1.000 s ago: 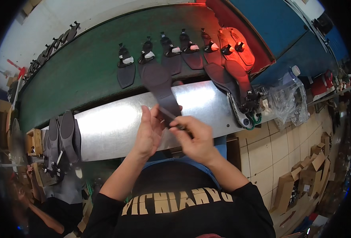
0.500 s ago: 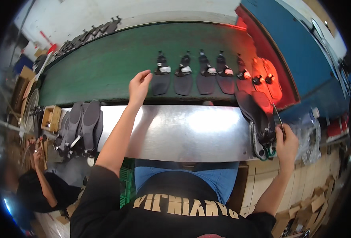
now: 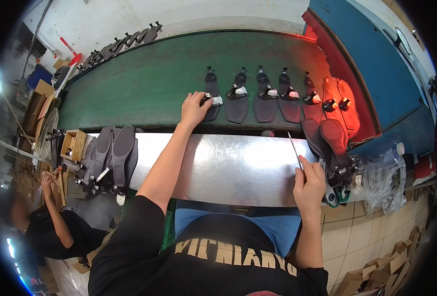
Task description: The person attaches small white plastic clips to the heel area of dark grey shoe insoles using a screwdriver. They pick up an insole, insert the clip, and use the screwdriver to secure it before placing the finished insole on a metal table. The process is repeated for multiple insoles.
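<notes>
Broadly, a long green surface (image 3: 144, 79) spans the view, meeting at its right end a blue housing (image 3: 366, 54) whose opening glows red. Along the near edge runs a bright metal desk (image 3: 228, 177), with a stack of grey soles (image 3: 123, 153) at its left end and a pair of dark soles (image 3: 333, 132) at its right, partly red-lit. On the green surface stands a row of strapped sandals (image 3: 264, 109), toes toward the desk. Its leftmost member, the end sandal (image 3: 213, 114), lies flat near the surface's front edge, just beside its neighbour. The left hand (image 3: 195, 109) rests against this sandal, fingers bent at the strap; whether they grip it cannot be told. The right hand (image 3: 309, 185) is closed round a thin metal tool (image 3: 294, 148), holding it above the desk, tip pointing away from the body. Smallest, a white piece (image 3: 217, 100) sits at the strap, close to the left fingertips. Sound handling here probably means steadying the sandal by its firm sole edges rather than squeezing the strap, leaving the white piece undisturbed, avoiding the adjacent sandal, and keeping the tool's tip clear of the left fingers.
</notes>
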The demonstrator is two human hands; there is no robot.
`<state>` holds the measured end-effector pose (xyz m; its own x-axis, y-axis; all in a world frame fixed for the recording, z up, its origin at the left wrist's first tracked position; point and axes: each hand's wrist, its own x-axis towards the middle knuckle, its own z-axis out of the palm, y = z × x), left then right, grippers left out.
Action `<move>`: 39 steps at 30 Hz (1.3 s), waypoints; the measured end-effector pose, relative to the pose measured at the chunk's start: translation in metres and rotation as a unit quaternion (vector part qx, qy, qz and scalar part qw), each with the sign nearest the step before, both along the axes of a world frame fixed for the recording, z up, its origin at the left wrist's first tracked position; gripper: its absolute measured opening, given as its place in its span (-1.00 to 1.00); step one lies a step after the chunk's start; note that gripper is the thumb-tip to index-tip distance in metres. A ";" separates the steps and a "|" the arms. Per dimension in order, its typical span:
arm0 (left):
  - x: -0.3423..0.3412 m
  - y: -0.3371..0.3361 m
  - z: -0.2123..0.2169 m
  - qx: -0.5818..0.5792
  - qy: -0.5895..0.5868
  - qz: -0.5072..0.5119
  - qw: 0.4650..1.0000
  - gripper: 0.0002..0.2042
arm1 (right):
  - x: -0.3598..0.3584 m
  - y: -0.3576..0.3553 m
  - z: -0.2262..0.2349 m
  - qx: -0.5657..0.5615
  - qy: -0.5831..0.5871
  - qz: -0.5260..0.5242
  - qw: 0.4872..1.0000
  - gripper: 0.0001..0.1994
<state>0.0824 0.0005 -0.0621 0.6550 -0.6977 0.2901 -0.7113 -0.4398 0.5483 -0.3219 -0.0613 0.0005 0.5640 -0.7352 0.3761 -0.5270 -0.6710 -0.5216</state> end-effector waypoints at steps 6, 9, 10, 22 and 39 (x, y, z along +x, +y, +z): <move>-0.013 0.003 -0.007 -0.085 -0.040 0.004 0.996 -0.71 | 0.002 -0.007 -0.027 0.027 0.085 -0.035 0.995 -0.59; -0.007 -0.002 0.004 -0.178 0.023 0.005 0.984 -0.69 | 0.001 -0.007 -0.026 -0.005 0.082 -0.036 0.996 -0.58; -0.007 -0.001 0.010 -0.207 0.034 0.002 0.978 -0.68 | 0.003 -0.006 -0.025 -0.029 0.086 -0.036 0.995 -0.58; -0.183 0.108 0.073 -0.174 0.652 -0.248 0.695 -0.81 | 0.050 0.047 0.013 0.586 -0.478 0.201 0.623 -0.63; -0.197 0.149 0.051 -0.239 0.714 -0.139 0.643 -0.70 | 0.025 0.086 0.028 0.434 -0.260 0.166 0.847 -0.52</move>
<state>-0.1147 0.1493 -0.0107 0.3606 -0.9005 -0.2432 0.6526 0.0573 0.7555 -0.2972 0.0248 0.0280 0.7180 -0.6951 0.0363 0.0668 0.0170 -0.9976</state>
